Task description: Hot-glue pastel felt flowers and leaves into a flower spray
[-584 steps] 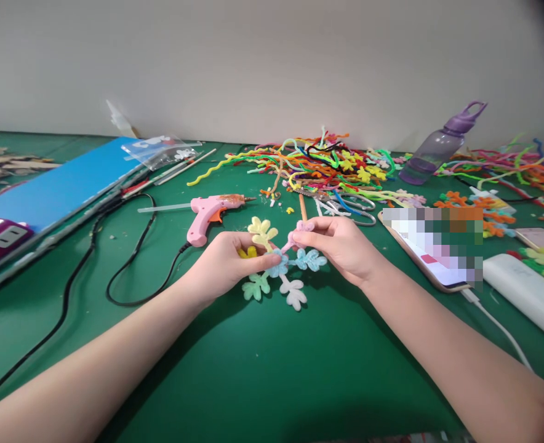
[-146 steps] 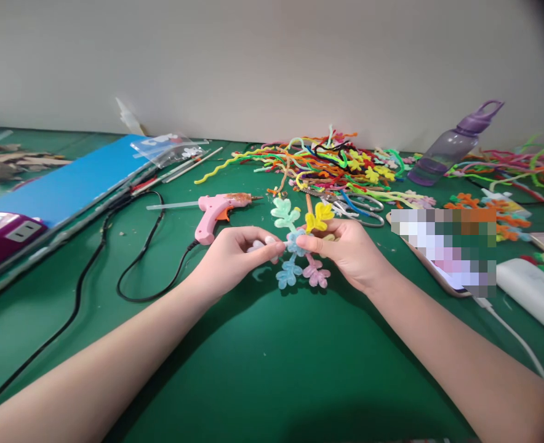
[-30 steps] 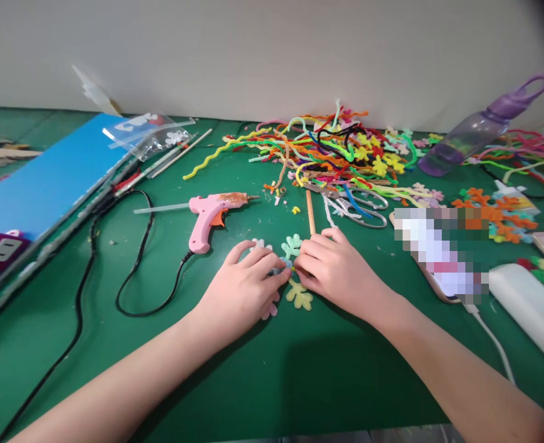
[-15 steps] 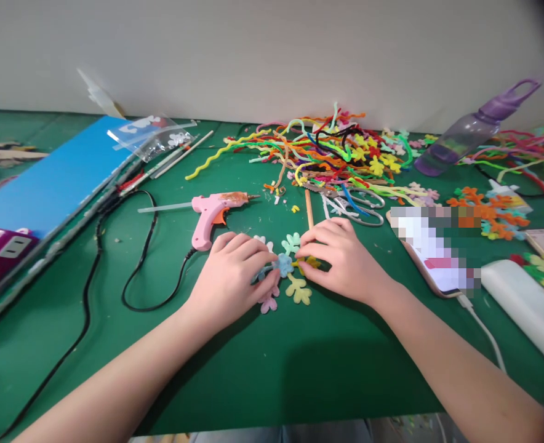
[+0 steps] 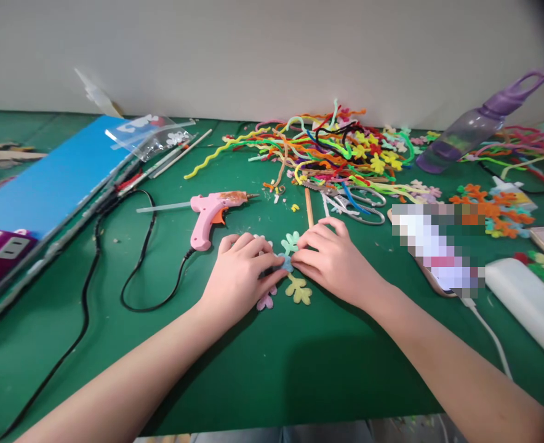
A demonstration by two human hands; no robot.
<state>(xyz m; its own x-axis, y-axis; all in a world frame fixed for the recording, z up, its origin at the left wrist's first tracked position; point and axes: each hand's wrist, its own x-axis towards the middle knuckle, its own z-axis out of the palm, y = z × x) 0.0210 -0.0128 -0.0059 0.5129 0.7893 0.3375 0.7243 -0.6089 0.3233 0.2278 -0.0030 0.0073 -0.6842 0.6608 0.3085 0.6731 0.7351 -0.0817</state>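
A fuzzy multicoloured pipe-cleaner flower (image 5: 298, 290) lies on the green table between my hands. Mint, pale yellow and pink leaf-shaped arms fan out from its small light-blue centre (image 5: 287, 263). My left hand (image 5: 239, 271) is closed at the left of that centre, thumb and fingers pinching the flower and covering part of it. From the right, my right hand (image 5: 330, 255) pinches it too, fingertips against the blue centre, hiding the arm on that side. A pink hot glue gun (image 5: 212, 215) with a clear glue stick rests beyond my left hand.
Tangled pipe cleaners (image 5: 318, 147) are heaped at the back, with scissors (image 5: 357, 206) in front. On the right are a phone (image 5: 433, 252) on a cable, a white oblong object (image 5: 524, 301) and a purple bottle (image 5: 466, 132). The glue gun's black cord (image 5: 87, 295) loops left beside a blue board (image 5: 60, 166).
My right fingers have moved left onto the blue centre, covering the yellow arm that showed before. My left fingers have closed in on the centre as well.
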